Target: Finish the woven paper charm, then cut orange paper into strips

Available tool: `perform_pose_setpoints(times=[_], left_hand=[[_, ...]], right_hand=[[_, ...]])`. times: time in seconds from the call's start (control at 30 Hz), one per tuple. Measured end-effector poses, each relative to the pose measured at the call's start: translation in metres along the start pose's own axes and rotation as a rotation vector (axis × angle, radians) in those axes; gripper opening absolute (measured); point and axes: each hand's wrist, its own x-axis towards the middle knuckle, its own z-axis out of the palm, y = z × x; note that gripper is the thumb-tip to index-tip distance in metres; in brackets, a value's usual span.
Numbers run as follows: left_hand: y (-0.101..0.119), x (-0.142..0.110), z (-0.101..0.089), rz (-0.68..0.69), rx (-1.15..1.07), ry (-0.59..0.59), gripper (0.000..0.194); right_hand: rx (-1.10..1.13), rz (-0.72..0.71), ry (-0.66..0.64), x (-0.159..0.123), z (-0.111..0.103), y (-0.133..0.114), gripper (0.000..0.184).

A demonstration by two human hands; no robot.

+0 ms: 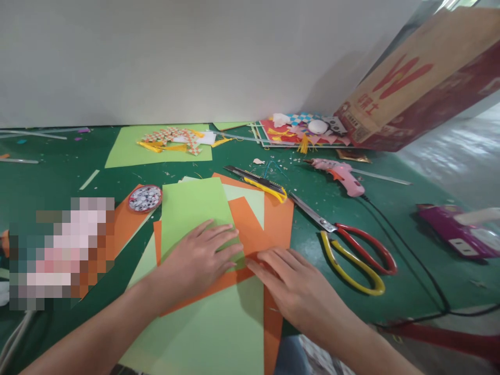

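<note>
A bright green paper sheet (194, 203) lies on an orange sheet (250, 224), with a larger pale green sheet (203, 333) under them. My left hand (205, 252) rests flat on the bright green sheet, fingers stretched toward its right edge. At that sheet's lower right corner is my right hand (289, 278), its thumb and bent fingers close together on the corner; the fingertips are partly hidden. Just beyond the papers lies a yellow box cutter (260, 182). Scissors (336, 229) with one red and one yellow handle lie to the right.
A pink glue gun (339, 174) with a black cord lies at the back right, near a purple power strip (461, 229). A paper bag (414, 88) leans at the far right. A round container of googly eyes (145, 198) sits left. Woven paper pieces (172, 139) lie near the wall.
</note>
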Motion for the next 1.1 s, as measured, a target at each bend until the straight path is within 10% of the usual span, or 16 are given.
perform_pose_setpoints(times=[1.1], left_hand=[[0.002, -0.002, -0.005, -0.072, -0.084, -0.082, 0.021]], right_hand=[[-0.253, 0.119, -0.431, 0.123, 0.019, 0.038, 0.034]])
